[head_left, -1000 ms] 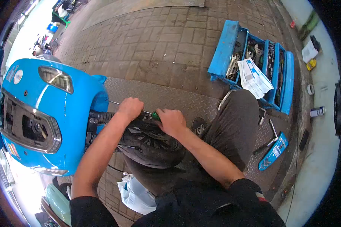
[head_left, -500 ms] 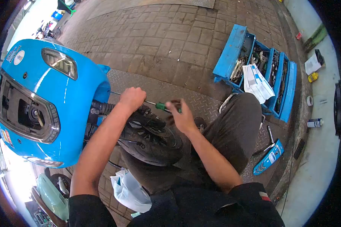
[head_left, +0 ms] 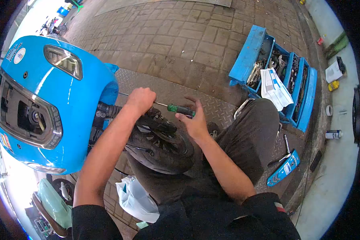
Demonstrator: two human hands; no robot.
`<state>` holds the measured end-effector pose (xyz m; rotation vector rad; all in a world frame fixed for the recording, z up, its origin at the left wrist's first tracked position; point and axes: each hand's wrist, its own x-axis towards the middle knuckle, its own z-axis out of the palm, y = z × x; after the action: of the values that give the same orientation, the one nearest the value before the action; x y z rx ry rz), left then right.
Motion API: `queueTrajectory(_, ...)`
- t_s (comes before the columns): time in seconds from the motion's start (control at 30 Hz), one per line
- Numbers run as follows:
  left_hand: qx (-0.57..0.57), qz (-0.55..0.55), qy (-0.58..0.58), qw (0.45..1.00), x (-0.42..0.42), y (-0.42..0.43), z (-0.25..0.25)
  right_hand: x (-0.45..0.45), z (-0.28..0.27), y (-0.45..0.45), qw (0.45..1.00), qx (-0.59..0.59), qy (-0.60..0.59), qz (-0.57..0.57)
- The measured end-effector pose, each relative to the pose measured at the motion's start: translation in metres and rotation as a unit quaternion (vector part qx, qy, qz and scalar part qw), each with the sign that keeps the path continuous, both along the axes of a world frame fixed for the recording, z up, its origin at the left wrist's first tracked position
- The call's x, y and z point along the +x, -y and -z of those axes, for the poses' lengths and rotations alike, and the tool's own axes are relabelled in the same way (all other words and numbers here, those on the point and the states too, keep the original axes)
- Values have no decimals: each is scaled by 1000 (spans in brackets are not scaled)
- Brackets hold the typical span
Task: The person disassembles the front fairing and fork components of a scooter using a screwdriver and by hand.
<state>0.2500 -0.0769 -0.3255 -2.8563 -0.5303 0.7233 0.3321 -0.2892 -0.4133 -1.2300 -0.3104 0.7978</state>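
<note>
A screwdriver with a green and black handle lies level above the front wheel of a blue scooter. Around the end of its handle is my right hand, thumb on one side and fingers on the other. My left hand is closed near the screwdriver's shaft tip, beside the fork and the dark parts over the wheel. What its fingers hold is hidden; a thin rod or cable shows just left of it.
An open blue toolbox with papers on it stands at upper right. A blue panel and a ratchet lie at right. A white bag is below the wheel. A spray can stands near the wall.
The screwdriver came into fuller view as my right hand drew back to the right from the parts above the wheel. My left hand stays closed in nearly the same place. The view has shifted slightly.
</note>
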Motion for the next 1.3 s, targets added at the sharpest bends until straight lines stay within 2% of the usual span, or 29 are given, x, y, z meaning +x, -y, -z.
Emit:
queueTrajectory(0.07,11,9,9,1000,-1,-2,1,5,11,-6,990,-95,101,5)
queueTrajectory(0.1,13,8,9,1000,-1,-2,1,5,16,-5,990,-94,101,4)
queueTrajectory(0.13,9,3,-2,1000,-2,-2,0,5,13,-2,994,-104,17,-36)
queueTrajectory(0.2,5,-1,-14,1000,-2,-2,0,3,10,0,988,-115,-69,-73)
queueTrajectory(0.27,-14,-6,-20,1000,2,0,-6,4,-2,3,994,-50,82,-51)
queueTrajectory(0.3,-16,-7,-20,1000,1,0,-4,3,4,3,994,-51,81,-51)
queueTrajectory(0.37,-14,5,-50,999,-1,-2,-4,2,22,-3,977,-188,88,-48)
queueTrajectory(0.5,-13,-6,-57,998,2,0,-7,-2,29,-3,991,-111,-5,-80)
queueTrajectory(0.57,-8,-12,-46,999,4,-4,-4,3,7,-3,999,3,-26,-26)
queueTrajectory(0.6,-8,-13,-46,999,2,-3,-2,3,8,-3,999,3,-26,-26)
queueTrajectory(0.67,-10,-5,-47,999,-1,-4,-1,6,13,-3,968,-226,96,-57)
queueTrajectory(0.7,-9,-4,-47,999,-2,-5,0,3,19,-4,968,-225,96,-56)
queueTrajectory(0.77,-26,-3,-46,999,-3,-7,2,-2,30,-3,987,-100,-88,-90)
queueTrajectory(0.83,-21,25,-26,999,-1,-5,-4,-3,26,-1,995,-57,62,-59)
queueTrajectory(0.9,-13,-19,-51,998,1,-2,-6,-3,18,-5,979,-129,155,2)
queueTrajectory(0.93,-32,-2,-51,998,0,-7,-2,3,2,-2,970,-221,70,-73)
queueTrajectory(0.97,-35,-43,-97,994,3,-8,-4,-6,33,-11,973,-207,77,-68)
queueTrajectory(1.0,-47,-7,-87,995,-8,-21,7,-19,44,-15,974,-204,103,-9)
queueTrajectory(1.03,-49,0,-64,997,1,-7,-7,-12,6,-3,985,-171,24,1)
queueTrajectory(1.07,-49,3,-43,998,8,5,-22,-16,-1,-3,982,-171,42,67)
queueTrajectory(1.1,-57,-6,-26,998,5,0,-15,-12,4,-6,979,-177,43,86)
queueTrajectory(1.17,-68,-4,-11,998,4,-9,-7,-2,11,-9,997,-41,53,47)
queueTrajectory(1.2,-68,-1,-13,998,5,-7,-10,-1,12,-9,996,-44,53,57)
queueTrajectory(1.27,-64,10,-17,998,5,-6,-9,4,4,-10,990,-143,9,-3)
queueTrajectory(1.3,-58,3,-40,998,4,-6,-7,5,5,-11,990,-142,8,4)
